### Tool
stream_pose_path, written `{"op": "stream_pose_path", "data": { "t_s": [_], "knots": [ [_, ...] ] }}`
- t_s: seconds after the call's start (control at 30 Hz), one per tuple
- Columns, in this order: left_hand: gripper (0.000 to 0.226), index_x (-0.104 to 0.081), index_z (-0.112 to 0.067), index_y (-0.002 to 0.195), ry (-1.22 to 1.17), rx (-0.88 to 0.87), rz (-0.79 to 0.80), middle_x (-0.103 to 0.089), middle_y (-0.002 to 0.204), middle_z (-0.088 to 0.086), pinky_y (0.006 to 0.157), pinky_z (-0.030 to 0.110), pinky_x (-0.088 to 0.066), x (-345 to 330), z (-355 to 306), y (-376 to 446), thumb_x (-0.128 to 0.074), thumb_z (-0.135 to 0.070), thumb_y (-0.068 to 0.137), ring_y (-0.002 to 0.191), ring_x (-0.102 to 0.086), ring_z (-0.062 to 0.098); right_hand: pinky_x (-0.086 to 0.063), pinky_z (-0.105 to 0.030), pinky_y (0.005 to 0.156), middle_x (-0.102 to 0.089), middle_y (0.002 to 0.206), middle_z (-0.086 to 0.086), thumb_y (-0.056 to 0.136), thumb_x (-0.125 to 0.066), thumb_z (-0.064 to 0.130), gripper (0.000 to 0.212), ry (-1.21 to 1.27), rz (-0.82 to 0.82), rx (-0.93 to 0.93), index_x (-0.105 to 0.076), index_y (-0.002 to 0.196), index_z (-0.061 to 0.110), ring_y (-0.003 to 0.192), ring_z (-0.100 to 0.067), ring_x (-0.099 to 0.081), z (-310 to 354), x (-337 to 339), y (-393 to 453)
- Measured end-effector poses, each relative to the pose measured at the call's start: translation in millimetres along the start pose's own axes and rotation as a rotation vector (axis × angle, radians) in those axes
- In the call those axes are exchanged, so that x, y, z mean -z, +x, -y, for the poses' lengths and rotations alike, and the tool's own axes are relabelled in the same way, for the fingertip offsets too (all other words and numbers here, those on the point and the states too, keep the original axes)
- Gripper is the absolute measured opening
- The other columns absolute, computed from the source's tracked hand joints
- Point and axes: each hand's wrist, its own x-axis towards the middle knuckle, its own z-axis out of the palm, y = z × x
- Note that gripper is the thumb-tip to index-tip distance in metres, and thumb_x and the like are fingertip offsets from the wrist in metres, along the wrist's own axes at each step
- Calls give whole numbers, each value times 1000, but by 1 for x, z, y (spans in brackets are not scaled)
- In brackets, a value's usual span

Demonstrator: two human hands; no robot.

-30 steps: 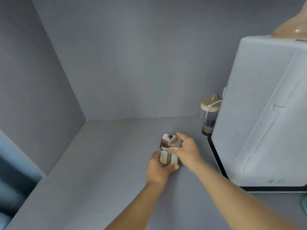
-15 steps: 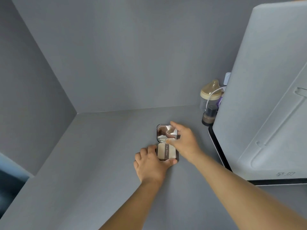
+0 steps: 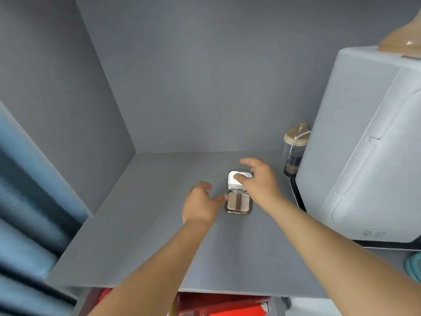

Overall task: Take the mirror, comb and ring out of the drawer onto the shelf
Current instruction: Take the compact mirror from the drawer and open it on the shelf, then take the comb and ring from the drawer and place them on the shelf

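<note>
While the small square hinged compact mirror (image 3: 239, 192) lies opened flat on the grey shelf (image 3: 145, 224), both bare hands hover by it with fingers spread and nothing held. At its left edge, the left hand (image 3: 200, 206) has its thumb tip just beside or touching the beige lower half; the right hand (image 3: 257, 179) is above the reflective upper half, covering part of it. Right of the mirror stand a beige-capped bottle (image 3: 295, 147) and a large white box-shaped appliance (image 3: 364, 156).
</note>
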Motion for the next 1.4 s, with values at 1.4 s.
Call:
{"op": "stream_pose_path", "data": {
  "t_s": [1.4],
  "knots": [
    [47, -67, -19, 109, 589, -179, 695, -60, 90, -8, 82, 29, -47, 79, 259, -167, -85, -23, 65, 89, -57, 15, -50, -34, 88, -50, 94, 10, 70, -82, 19, 35, -415, 590, -8, -69, 102, 24, 84, -7, -49, -106, -86, -285]
  ]
}}
